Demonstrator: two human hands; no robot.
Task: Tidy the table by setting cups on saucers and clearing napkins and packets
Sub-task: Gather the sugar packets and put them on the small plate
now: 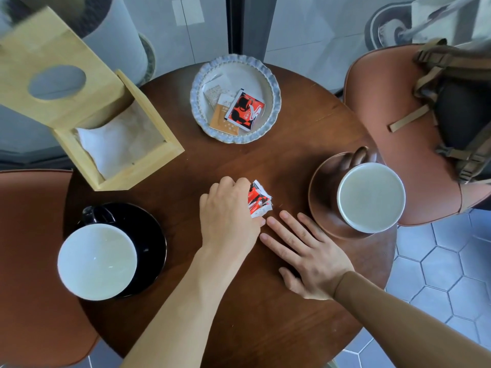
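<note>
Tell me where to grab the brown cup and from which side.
Take the brown cup by its handle, which sticks out at the far edge, away from the person. Coming over the rim from the right hand side looks best, since the cup stands upright on its brown saucer.

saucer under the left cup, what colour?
Black, glossy. The saucer under the left cup shows best in the head view.

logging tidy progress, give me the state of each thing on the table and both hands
black cup: on black saucer
brown cup: on brown saucer
crumpled packets: in left hand grip
right hand: flat on table
ruffled plate: holds packets
wooden napkin box: holds napkins
</note>
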